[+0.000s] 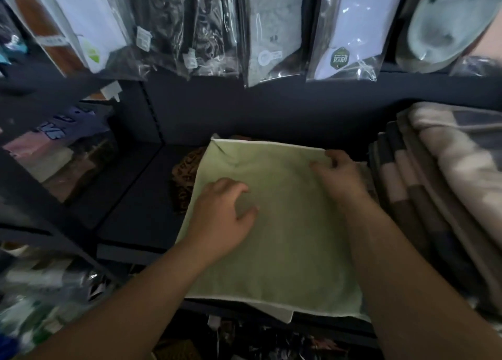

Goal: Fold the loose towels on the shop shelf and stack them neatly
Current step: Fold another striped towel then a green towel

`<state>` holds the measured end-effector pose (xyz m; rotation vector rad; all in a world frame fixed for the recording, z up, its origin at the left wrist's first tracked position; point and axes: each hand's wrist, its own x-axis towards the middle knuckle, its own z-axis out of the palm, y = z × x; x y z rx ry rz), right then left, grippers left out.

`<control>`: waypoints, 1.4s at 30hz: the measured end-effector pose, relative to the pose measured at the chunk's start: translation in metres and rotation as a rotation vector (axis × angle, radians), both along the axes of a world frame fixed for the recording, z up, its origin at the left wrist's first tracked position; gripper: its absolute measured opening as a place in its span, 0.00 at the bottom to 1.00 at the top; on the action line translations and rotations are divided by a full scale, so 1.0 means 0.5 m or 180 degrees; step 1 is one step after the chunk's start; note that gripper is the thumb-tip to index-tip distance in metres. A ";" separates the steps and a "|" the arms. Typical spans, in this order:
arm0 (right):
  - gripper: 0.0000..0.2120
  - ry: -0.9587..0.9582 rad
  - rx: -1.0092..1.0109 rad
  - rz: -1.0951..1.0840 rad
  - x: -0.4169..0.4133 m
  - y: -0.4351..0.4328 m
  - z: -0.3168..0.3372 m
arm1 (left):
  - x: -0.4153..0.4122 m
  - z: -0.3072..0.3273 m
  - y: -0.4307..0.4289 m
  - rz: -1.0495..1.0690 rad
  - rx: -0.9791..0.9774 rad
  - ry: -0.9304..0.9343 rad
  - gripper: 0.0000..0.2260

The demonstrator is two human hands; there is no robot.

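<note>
Flatly, left hand point(221, 218) presses green towel point(285, 237) open-palmed; right hand point(339, 175) pinches its far edge beside stacked towels point(434, 175).

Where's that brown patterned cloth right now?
In the head view, the brown patterned cloth lies on the dark shelf, tucked under the green towel's left edge, beyond the left hand.

Bagged socks point(274, 31) hang above (glossy wrap); leopard-print cloth point(184, 175) on dark shelf point(130, 202).
</note>
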<state>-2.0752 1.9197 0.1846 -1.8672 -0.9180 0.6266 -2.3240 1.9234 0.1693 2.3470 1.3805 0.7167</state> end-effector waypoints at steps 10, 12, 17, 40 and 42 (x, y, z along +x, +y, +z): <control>0.34 -0.2458 -0.0843 0.1217 -0.124 -0.030 -0.084 | -0.039 0.017 0.191 0.0946 -0.0224 -0.0457 0.24; 0.36 -0.2603 -0.1017 0.1335 -0.130 -0.027 -0.097 | -0.044 0.037 0.239 0.0910 -0.0425 -0.0712 0.22; 0.39 -0.2687 -0.1155 0.1332 -0.129 -0.025 -0.102 | -0.053 0.064 0.323 0.0343 -0.0267 -0.0271 0.12; 0.39 -0.2664 -0.1168 0.1250 -0.132 -0.025 -0.100 | -0.035 0.047 0.328 0.0711 -0.1561 -0.0951 0.09; 0.39 -0.2680 -0.1214 0.1252 -0.134 -0.026 -0.098 | -0.036 0.040 0.315 0.0727 -0.1510 -0.1113 0.06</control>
